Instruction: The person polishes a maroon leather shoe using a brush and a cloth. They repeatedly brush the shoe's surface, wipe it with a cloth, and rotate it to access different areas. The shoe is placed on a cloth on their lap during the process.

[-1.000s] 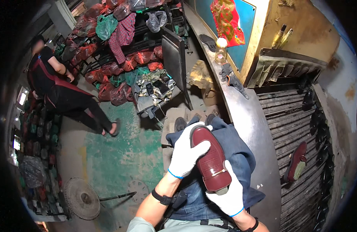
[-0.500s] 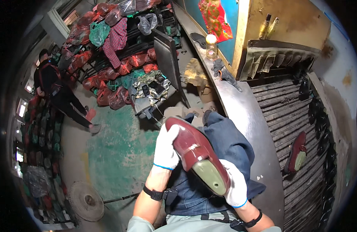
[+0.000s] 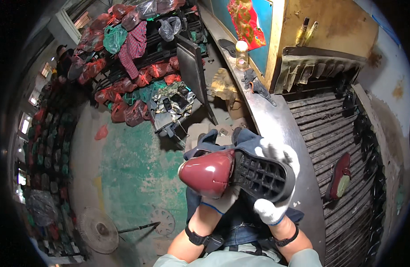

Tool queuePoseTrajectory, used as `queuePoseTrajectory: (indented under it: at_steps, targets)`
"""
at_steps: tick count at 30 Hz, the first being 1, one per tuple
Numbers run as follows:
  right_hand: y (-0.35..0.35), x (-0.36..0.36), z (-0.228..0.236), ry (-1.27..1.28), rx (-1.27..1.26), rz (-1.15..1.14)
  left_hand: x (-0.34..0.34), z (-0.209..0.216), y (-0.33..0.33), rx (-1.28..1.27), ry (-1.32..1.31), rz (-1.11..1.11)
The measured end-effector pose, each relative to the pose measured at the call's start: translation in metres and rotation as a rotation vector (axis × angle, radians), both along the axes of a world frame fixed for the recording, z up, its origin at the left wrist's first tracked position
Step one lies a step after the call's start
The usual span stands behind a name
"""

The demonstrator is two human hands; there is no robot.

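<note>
I hold a glossy dark red shoe [image 3: 207, 174] in my gloved left hand [image 3: 223, 201], whose fingers are mostly hidden beneath it. A black rubber sole [image 3: 263, 175] meets the shoe's right end, its open grid facing up. My gloved right hand [image 3: 276, 180] grips this sole around its rounded end, thumb on the near edge and fingers over the far edge. Whether sole and shoe are joined cannot be made out. Both gloves are white with blue cuffs. To the right, a matching dark red shoe [image 3: 338, 177] with a green last inside lies on a slatted conveyor.
A metal ledge [image 3: 288, 129] runs beside my right side, bearing dark gloves [image 3: 258, 87], a jar [image 3: 242, 55] and a black sole [image 3: 227, 46]. Bagged bundles fill a rack [image 3: 142, 75] ahead. A fan [image 3: 98, 231] stands at the lower left. Another person [image 3: 64, 62] is at the far left.
The shoe has been turned, so its green last no longer shows and the sole's grid does. My right hand has moved up onto the sole. The other person has moved farther away behind the rack.
</note>
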State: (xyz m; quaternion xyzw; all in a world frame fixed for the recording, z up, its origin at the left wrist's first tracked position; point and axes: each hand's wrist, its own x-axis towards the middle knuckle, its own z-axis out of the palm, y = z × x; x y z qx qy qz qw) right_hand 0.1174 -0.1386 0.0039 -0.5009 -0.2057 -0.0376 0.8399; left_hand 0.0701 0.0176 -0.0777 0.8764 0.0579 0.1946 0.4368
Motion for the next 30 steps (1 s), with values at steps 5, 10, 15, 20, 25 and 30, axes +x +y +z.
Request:
queuePoseTrajectory:
  at_steps: [5, 10, 15, 20, 25, 30]
  targets:
    - [0.012, 0.027, -0.023, -0.12, -0.204, -0.008, -0.001, 0.058, -0.02, -0.768, -0.094, 0.173]
    - [0.021, 0.024, -0.037, -0.151, -0.232, -0.046, 0.016, 0.06, -0.008, -0.642, -0.377, 0.151]
    - [0.015, 0.028, -0.032, -0.122, -0.284, -0.069, 0.032, 0.067, -0.011, -0.35, -0.433, 0.202]
    - [0.016, 0.026, -0.035, -0.097, -0.295, -0.139, 0.043, 0.064, -0.02, -0.173, -0.494, 0.211]
    - [0.014, 0.028, -0.029, -0.092, -0.287, -0.179, 0.049, 0.061, -0.028, -0.183, -0.507, 0.226]
    - [0.009, 0.031, -0.034, -0.132, -0.322, -0.222, 0.052, 0.057, -0.034, -0.15, -0.512, 0.224]
